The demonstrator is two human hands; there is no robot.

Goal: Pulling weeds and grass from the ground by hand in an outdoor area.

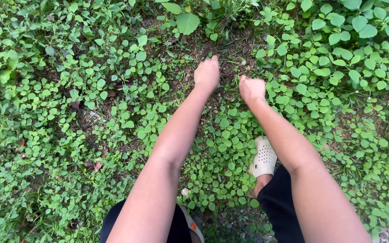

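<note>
Both my arms reach forward over ground thick with small round-leaved green weeds (221, 148). My left hand (207, 73) is curled down at the edge of a bare patch of dark soil (230, 51), fingers closed; what it grips is hidden under the hand. Just to its right, my right hand (251, 88) is closed in a fist at the weeds beside the soil patch; whether it holds stems is hidden. The two hands are about a hand's width apart.
My right foot in a white perforated clog (264, 157) stands in the weeds below my right arm. Part of another shoe with an orange mark (193, 226) shows at the bottom. Taller broad-leaved plants (187, 21) grow at the top, with dry brown leaves (96, 165) scattered on the left.
</note>
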